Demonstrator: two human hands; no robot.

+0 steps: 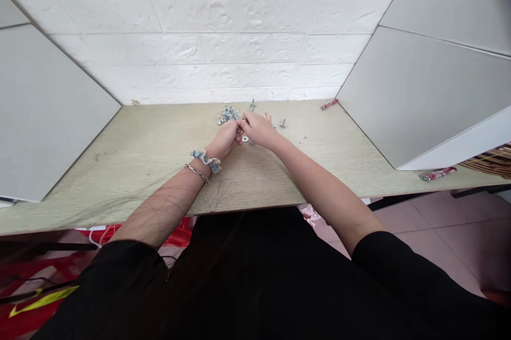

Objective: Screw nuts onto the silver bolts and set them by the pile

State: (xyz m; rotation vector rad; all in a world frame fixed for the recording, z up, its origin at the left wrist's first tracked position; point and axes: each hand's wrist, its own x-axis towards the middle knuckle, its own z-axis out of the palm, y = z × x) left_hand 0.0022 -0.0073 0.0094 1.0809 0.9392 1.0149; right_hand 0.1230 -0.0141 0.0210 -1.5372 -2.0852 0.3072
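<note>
My left hand (225,138) and my right hand (257,128) meet over the table, fingertips pinched together. A small bit of metal seems to show between them, but the fingers cover most of it and I cannot tell its kind. Just beyond my left hand lies a pile of silver bolts (228,113), several with washers on them. A flat washer (245,139) rests on the wood beneath my hands. One bolt (283,123) stands upright to the right of my right hand, and more bolts (252,105) stand behind it near the wall.
White brick-patterned wall (239,47) closes off the back of the wooden tabletop (159,170). Grey panels stand left (48,106) and right (431,95). Two red tubes lie at right, one by the wall (329,105), one near the front edge (439,173), beside a wicker basket (489,162).
</note>
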